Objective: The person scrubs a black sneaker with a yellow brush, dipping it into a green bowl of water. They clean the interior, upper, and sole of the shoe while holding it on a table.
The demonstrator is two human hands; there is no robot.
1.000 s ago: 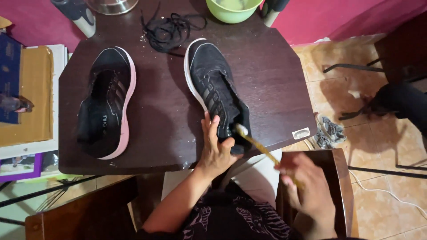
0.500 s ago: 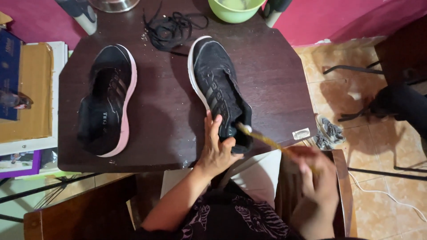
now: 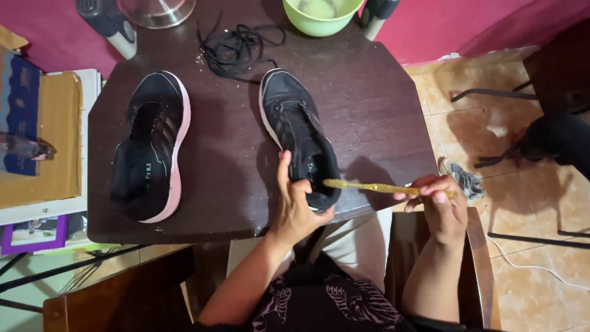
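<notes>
Dim indoor light, soft shadows, sharp focus.

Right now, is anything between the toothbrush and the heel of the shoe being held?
Nothing visible. The right hand holds the yellow toothbrush with its head at the heel of the black shoe. The left hand grips that heel on the other side, clear of the brush.

head cam | looks steeply down from above | near | covers table (image 3: 381,110), lap, floor beside
</notes>
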